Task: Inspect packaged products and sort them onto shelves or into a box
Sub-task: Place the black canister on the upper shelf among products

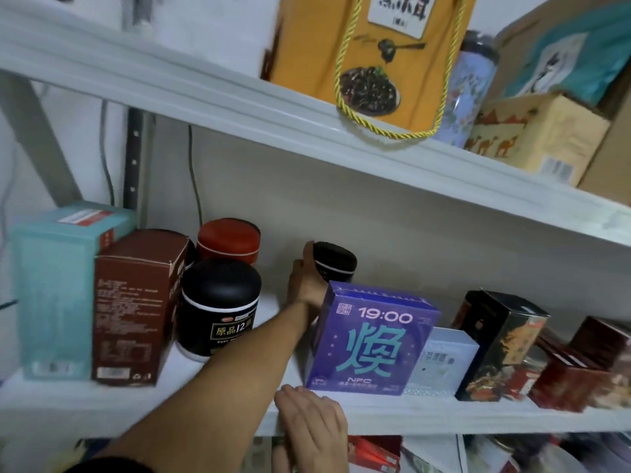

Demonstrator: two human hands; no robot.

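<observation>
One black jar point(336, 264) in left hand point(304, 285)

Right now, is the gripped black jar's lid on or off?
On: a domed lid caps the black jar, which the left hand grips.

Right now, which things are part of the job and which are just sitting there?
In the job: small black round jar, gripped by the left hand; white shelf, right hand resting on its edge.
Just sitting: purple cardboard box; red round tin; yellow gift bag.
</observation>
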